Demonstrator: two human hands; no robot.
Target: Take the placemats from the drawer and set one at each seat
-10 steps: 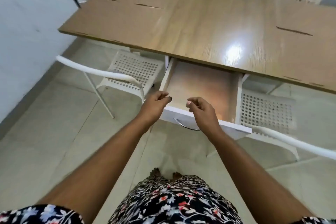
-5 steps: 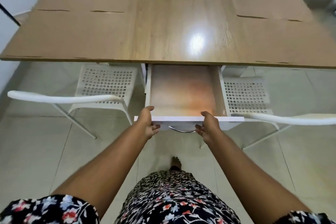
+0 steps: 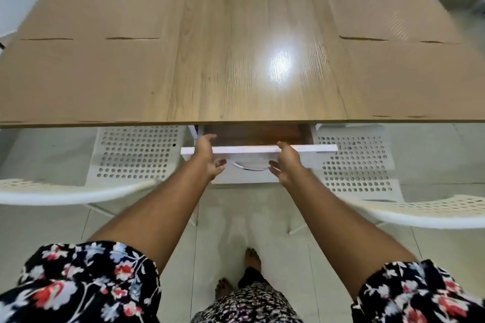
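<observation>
The white drawer with a curved metal handle (image 3: pixel 258 155) is sliding shut now, only a narrow strip of its wooden floor showing beyond the hands. Left hand (image 3: pixel 208 158) and right hand (image 3: pixel 286 164) press its front open-palmed, gripping nothing. Four tan rectangular placemats (image 3: pixel 86 78) already lie across the wooden table (image 3: pixel 252 60), well beyond the hands. Half a second ago the drawer gaped wide.
</observation>
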